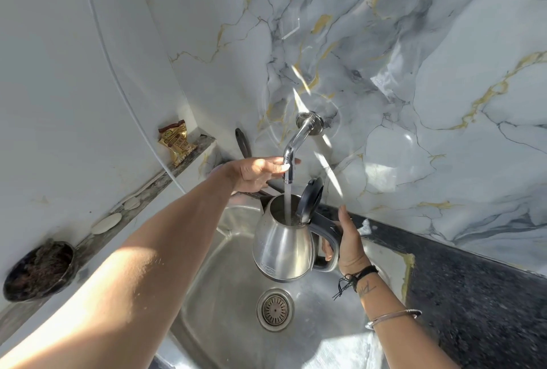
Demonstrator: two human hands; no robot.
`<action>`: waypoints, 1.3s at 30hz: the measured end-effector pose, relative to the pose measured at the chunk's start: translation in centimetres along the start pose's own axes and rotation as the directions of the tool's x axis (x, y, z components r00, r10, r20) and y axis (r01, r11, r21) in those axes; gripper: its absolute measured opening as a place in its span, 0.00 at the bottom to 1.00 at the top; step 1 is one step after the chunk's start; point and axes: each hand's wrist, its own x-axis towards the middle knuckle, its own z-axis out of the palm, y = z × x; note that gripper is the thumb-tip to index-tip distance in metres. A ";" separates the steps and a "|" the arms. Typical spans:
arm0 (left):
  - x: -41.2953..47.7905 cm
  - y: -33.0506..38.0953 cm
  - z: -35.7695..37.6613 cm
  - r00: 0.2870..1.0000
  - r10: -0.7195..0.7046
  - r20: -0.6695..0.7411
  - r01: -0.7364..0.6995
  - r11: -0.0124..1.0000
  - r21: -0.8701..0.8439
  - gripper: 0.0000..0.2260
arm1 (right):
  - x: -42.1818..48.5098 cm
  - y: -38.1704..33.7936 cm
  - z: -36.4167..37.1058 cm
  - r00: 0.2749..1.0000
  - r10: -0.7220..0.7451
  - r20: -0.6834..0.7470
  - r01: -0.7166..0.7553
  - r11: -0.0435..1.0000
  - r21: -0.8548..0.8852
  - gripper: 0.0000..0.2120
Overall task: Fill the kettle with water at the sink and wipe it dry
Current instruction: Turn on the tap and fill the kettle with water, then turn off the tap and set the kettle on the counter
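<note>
I held the kettle (pixel 282 245) under the tap (pixel 291 158), right hand (pixel 350 245) gripping its handle, left hand (pixel 260 171) closed on the tap, above the sink (pixel 225 309).

Both forearms are showing bare, with no sleeves. The right wrist is wearing a black knotted cord (pixel 356 277), a small inked marking (pixel 366 288), and a thin metal bangle (pixel 393 317).
</note>
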 end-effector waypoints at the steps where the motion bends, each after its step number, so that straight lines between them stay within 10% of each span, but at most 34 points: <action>1: 0.2 0.1 -0.2 1.000 -0.006 0.027 0.006 1.000 0.009 0.24 | 0.0 -0.1 0.0 1.000 0.007 0.002 -0.007 1.000 0.001 0.30; 13: 1.5 2.2 1.0 0.989 -0.004 -0.151 0.048 0.957 0.287 0.62 | 0.9 -1.1 0.1 0.999 0.024 0.040 -0.024 1.000 -0.005 0.35; 16: 1.1 1.6 2.4 0.956 0.086 -0.282 0.007 0.950 0.313 0.61 | 0.7 -1.3 0.1 1.000 0.027 0.013 -0.026 0.999 -0.020 0.35; 21: 1.9 2.1 2.4 0.879 0.064 -0.472 0.190 0.862 0.470 0.29 | 0.3 -1.1 -0.2 0.999 0.033 -0.024 -0.034 0.999 -0.038 0.36; 34: 0.0 1.0 7.1 0.684 0.141 -0.716 0.392 0.757 0.523 0.49 | -1.6 -1.9 -1.4 1.000 0.018 -0.018 -0.019 0.998 -0.052 0.34; 37: -3.2 -1.8 10.2 0.669 0.479 -0.568 0.224 0.598 0.769 0.45 | -2.9 -2.6 -2.3 0.999 0.035 -0.019 -0.036 0.999 -0.009 0.31; 39: -5.2 -3.9 12.0 0.770 0.610 -0.187 0.015 0.276 0.961 0.46 | -4.1 -3.3 -2.9 0.998 0.020 -0.058 -0.021 1.000 -0.022 0.28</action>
